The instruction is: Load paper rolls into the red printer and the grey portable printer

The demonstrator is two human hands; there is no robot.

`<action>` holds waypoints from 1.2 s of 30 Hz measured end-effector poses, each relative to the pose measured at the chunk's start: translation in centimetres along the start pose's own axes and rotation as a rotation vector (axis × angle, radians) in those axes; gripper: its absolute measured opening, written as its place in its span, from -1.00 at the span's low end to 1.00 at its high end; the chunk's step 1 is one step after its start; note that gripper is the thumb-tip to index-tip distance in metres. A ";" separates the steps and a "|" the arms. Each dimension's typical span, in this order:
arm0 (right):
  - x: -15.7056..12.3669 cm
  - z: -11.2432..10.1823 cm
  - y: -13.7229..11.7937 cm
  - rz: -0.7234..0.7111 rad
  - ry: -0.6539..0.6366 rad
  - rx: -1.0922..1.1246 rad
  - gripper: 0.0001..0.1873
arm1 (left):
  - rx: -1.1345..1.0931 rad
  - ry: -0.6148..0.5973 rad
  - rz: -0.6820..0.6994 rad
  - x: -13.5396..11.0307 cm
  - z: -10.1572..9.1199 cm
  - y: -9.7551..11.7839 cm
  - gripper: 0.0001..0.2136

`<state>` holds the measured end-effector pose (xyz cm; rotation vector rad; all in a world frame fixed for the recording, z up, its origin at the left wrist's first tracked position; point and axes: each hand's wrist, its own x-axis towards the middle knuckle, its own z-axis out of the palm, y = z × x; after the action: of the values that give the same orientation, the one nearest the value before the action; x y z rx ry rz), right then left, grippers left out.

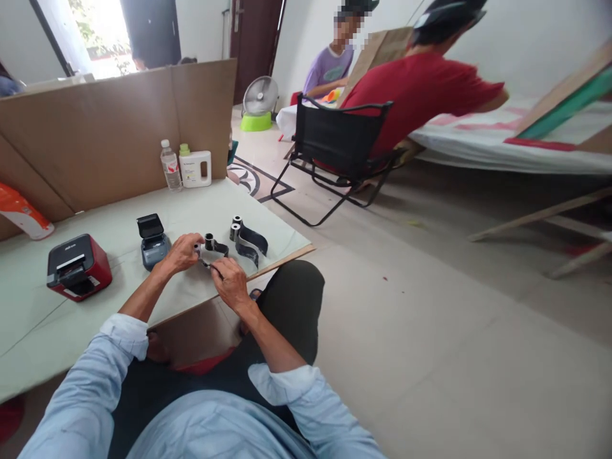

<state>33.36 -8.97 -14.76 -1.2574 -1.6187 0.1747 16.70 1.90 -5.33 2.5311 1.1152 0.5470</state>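
My left hand (182, 253) is closed around a small roll of dark-backed paper (197, 249), mostly covered by the fingers. Thumb and fingers of my right hand (233, 282) are closed on the loose end of its strip, just right of the left hand. Close behind them stands another small roll (209, 241) with a dark strip curling off it. Further right, two more rolls (234, 231) stand upright, their black tails (253, 237) trailing toward the table's edge. Left of my left hand is a small grey-blue printer (155, 254) with its lid raised.
A red and black printer (88, 261) sits on the pale table (115, 325). At the back, a water bottle (171, 167) and white jug (197, 169) stand before a cardboard screen (119, 127). A person in red (406, 89) sits on a black folding chair (340, 137).
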 end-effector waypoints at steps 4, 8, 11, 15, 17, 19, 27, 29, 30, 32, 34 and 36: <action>0.2 0.1 -0.1 0.037 -0.001 0.012 -0.74 | 0.001 -0.090 -0.010 1.3 -1.5 0.7 -0.54; 0.5 0.4 0.0 0.049 -0.001 -0.011 -0.79 | 0.057 -0.159 -0.072 3.5 -3.3 2.1 -0.48; 0.7 0.4 -0.3 0.056 -0.003 -0.061 -0.80 | 0.161 -0.177 -0.126 5.0 -4.0 3.5 -0.47; 1.2 -0.2 -1.1 0.107 -0.047 -0.134 -0.84 | 0.422 -0.266 -0.142 6.5 -4.1 5.6 -0.41; 1.4 -0.6 -1.6 0.151 -0.088 -0.159 -0.85 | 0.532 -0.367 -0.134 7.0 -3.8 6.5 -0.40; 1.8 -0.9 -2.1 0.191 -0.126 -0.166 -0.85 | 0.588 -0.439 -0.126 7.4 -3.3 6.9 -0.44; 3.8 -1.2 -4.3 0.333 -0.247 -0.165 -0.46 | 0.499 -0.257 -0.089 7.2 -4.4 6.2 -0.58; 4.7 -0.8 -4.8 0.358 -0.272 -0.175 -0.38 | 0.452 -0.130 -0.067 6.7 -6.2 6.2 -0.60; 5.1 -0.6 -5.0 0.364 -0.284 -0.187 -0.38 | 0.429 -0.068 -0.059 6.3 -7.1 6.2 -0.60; 6.1 0.1 -5.3 0.374 -0.314 -0.226 -0.46 | 0.375 0.041 -0.060 4.9 -9.0 6.1 -0.63; 6.9 0.7 -5.3 0.383 -0.349 -0.271 -0.63 | 0.309 0.116 -0.070 3.0 -10.4 5.8 -0.66; 7.4 1.2 -5.0 0.387 -0.370 -0.315 -0.77 | 0.238 0.167 -0.082 0.8 -11.1 5.3 -0.69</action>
<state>29.82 -4.87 -7.53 -1.8664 -1.7409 0.4260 15.36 0.60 6.82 2.6631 1.4137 0.6483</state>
